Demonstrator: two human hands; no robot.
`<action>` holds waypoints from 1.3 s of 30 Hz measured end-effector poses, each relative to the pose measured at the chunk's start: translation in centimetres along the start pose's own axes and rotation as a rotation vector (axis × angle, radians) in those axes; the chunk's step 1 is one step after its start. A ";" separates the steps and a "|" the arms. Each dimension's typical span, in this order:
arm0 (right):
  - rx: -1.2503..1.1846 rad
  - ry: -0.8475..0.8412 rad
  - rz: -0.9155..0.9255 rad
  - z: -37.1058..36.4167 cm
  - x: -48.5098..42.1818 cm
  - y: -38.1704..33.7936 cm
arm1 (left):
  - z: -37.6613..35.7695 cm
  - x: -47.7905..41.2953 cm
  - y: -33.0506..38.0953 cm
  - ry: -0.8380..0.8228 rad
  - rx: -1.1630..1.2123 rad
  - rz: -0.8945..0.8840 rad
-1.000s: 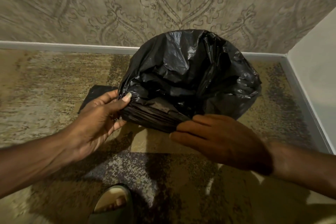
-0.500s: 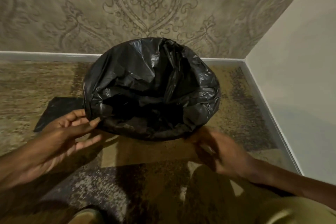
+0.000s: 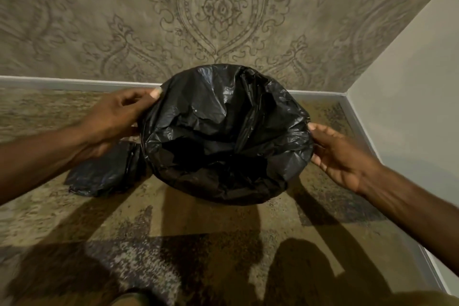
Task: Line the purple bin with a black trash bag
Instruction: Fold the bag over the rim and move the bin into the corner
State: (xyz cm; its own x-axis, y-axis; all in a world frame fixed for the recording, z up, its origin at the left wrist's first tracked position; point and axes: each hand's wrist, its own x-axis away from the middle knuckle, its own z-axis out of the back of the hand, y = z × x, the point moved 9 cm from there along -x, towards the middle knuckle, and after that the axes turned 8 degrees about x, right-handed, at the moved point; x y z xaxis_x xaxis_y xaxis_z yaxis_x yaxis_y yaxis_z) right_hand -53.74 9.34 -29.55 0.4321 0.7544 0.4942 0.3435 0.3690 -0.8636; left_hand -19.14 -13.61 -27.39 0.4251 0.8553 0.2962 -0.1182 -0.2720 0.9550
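Observation:
A black trash bag (image 3: pixel 223 119) is spread open over the round top of the bin, its plastic folded down over the rim all the way round. The purple bin itself is hidden under the bag. My left hand (image 3: pixel 116 117) is at the bag's left rim, thumb on top and fingers curled around the plastic. My right hand (image 3: pixel 335 154) touches the right rim with its thumb and fingertips against the folded edge.
A flat folded piece of black plastic (image 3: pixel 104 171) lies on the floor left of the bin. The bin stands on patterned carpet near a corner, with a wallpapered wall (image 3: pixel 223 7) behind and a plain wall (image 3: pixel 409 94) at the right.
Both hands have moved from the near edge of the bag up to its left and right sides. The view has shifted so the bin sits more central.

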 end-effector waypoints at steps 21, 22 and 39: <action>0.965 -0.029 0.871 -8.3 3.0 -13.3 | 3.1 -5.3 0.9 0.119 -0.055 -0.040; 1.107 -0.192 0.799 -11.4 1.6 -11.8 | 1.9 -5.2 1.7 0.037 -0.149 -0.043; 1.449 -0.649 0.421 -20.9 2.1 -2.0 | -0.8 -3.5 3.2 0.001 -0.435 -0.168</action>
State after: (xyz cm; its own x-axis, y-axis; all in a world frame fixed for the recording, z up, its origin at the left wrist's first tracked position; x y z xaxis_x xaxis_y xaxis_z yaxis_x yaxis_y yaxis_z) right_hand -36.08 -1.19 -24.67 -0.2421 0.8769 0.4153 -0.8822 -0.0208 -0.4704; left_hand -21.76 -17.16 -25.35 0.4693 0.8723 0.1370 -0.4138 0.0802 0.9068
